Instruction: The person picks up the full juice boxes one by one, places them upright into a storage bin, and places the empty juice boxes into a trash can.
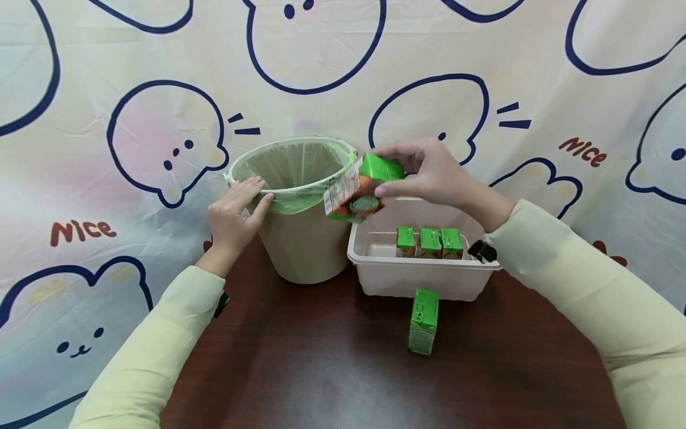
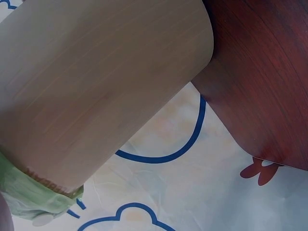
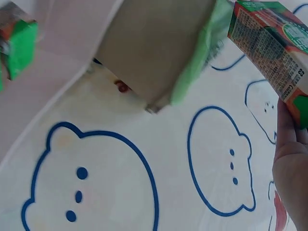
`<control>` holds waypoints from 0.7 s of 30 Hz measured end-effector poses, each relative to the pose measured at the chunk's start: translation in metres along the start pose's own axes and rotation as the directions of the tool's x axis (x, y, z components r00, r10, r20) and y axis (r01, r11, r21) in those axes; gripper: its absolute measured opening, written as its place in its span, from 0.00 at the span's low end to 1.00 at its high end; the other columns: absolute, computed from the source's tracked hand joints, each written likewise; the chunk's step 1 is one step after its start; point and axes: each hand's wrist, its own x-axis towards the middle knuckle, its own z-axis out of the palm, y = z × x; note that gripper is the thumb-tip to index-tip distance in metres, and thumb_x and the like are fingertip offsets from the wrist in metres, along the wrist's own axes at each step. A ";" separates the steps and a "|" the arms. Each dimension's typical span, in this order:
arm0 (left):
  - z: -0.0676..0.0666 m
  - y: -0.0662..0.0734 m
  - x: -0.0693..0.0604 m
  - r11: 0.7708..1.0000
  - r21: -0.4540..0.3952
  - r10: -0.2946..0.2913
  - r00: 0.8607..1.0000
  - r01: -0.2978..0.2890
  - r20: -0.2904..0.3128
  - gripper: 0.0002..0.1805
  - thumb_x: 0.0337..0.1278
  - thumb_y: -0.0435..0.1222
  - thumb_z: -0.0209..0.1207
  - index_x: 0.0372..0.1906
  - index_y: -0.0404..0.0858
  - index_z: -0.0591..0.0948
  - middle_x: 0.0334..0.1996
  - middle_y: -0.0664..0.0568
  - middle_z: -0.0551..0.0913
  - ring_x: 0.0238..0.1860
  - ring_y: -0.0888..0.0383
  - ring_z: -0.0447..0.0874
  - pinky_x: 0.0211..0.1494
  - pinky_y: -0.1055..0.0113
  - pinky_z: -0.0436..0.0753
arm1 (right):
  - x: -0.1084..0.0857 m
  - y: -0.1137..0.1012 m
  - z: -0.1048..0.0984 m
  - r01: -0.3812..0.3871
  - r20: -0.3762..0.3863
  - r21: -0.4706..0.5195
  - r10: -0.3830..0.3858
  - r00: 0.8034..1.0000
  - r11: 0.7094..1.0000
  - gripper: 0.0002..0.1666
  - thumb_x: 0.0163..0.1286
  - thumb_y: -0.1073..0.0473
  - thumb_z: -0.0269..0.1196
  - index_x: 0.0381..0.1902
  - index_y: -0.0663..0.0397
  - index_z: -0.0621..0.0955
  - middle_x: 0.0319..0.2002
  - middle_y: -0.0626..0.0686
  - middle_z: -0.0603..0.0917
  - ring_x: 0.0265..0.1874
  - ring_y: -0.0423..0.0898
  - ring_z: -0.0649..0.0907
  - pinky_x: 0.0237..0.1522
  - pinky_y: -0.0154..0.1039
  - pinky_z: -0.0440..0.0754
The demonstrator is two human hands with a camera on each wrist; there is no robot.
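Note:
My right hand grips a green and orange juice box, tilted beside the right rim of a beige trash can. In the right wrist view, printed text covers one side of the juice box, and the hand is under its lower end. A thin green bag lines the trash can and folds over its rim. At the left of that rim, my left hand holds the bag's edge with thumb and fingers. Only a sliver of this hand shows in the left wrist view.
A whitish plastic tub stands right of the trash can, with three green-topped juice boxes inside. Another juice box stands in front of it on the dark wooden table. A cartoon-printed cloth hangs close behind.

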 end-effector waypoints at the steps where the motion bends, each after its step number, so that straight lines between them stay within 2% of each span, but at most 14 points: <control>1: 0.000 0.000 0.000 1.000 0.001 0.000 1.000 0.000 -0.001 0.16 0.52 0.38 0.67 0.44 0.34 0.88 0.44 0.45 0.86 0.46 0.46 0.86 0.58 0.51 0.77 | 0.005 -0.002 -0.001 0.007 -0.019 0.002 -0.007 1.000 1.000 0.28 0.55 0.70 0.73 0.55 0.67 0.80 0.47 0.58 0.85 0.41 0.47 0.85 0.44 0.36 0.83; 7: -0.001 0.001 0.000 1.000 0.006 0.001 1.000 -0.001 0.002 0.16 0.52 0.38 0.67 0.45 0.34 0.87 0.44 0.45 0.86 0.45 0.46 0.86 0.57 0.51 0.77 | 0.032 -0.015 -0.007 0.006 -0.131 0.065 0.002 0.991 0.998 0.28 0.56 0.70 0.72 0.55 0.69 0.79 0.47 0.60 0.84 0.40 0.47 0.85 0.44 0.33 0.82; 12: -0.002 0.000 0.000 1.000 0.022 0.000 0.999 -0.001 0.034 0.17 0.54 0.39 0.66 0.46 0.34 0.87 0.45 0.44 0.86 0.47 0.47 0.85 0.59 0.53 0.76 | 0.052 -0.015 -0.002 -0.008 -0.213 0.065 0.021 0.977 0.998 0.27 0.56 0.69 0.72 0.55 0.67 0.80 0.48 0.59 0.84 0.41 0.47 0.84 0.48 0.35 0.81; 16: -0.004 0.000 0.001 0.999 0.044 0.014 0.998 -0.017 0.059 0.18 0.57 0.41 0.65 0.48 0.34 0.86 0.46 0.43 0.85 0.48 0.47 0.85 0.60 0.53 0.75 | 0.068 -0.007 0.006 -0.014 -0.247 0.055 0.027 0.969 0.998 0.28 0.57 0.66 0.71 0.56 0.66 0.79 0.49 0.57 0.84 0.43 0.46 0.83 0.48 0.36 0.80; 21: -0.004 0.000 0.001 0.999 0.041 0.015 0.998 -0.017 0.059 0.18 0.57 0.42 0.65 0.48 0.34 0.86 0.46 0.43 0.85 0.48 0.47 0.85 0.60 0.53 0.76 | 0.083 0.006 0.018 -0.054 -0.257 0.038 0.061 0.964 0.998 0.28 0.60 0.61 0.71 0.58 0.62 0.79 0.48 0.55 0.84 0.42 0.45 0.82 0.46 0.36 0.81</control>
